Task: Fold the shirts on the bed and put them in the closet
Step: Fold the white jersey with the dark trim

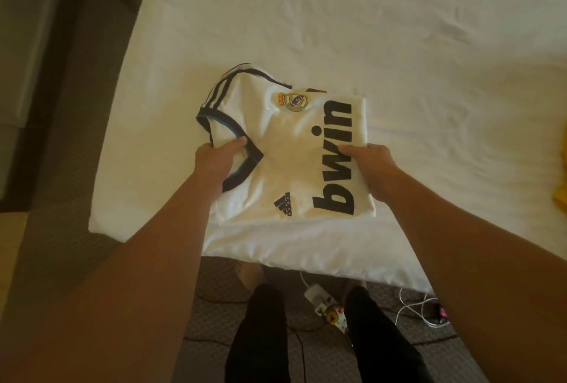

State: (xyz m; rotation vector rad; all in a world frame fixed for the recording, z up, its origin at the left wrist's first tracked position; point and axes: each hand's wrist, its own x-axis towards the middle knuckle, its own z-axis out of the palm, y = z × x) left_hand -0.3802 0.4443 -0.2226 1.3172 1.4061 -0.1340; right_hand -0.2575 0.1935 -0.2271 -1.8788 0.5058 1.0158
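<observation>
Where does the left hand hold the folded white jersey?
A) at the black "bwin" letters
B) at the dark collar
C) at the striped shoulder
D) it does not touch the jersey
B: the left hand grips the white jersey at its dark collar, thumb on top.

White bed (337,14) bears folded jersey (294,152), yellow cloth (560,195).

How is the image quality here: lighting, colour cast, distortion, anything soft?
Head view: warm yellowish cast over the white bed; wide-angle bending at the edges, forearms stretched; jersey print sharp and readable; left hand and right hand dim but clear; floor beside the bed dark; no glare.
</observation>
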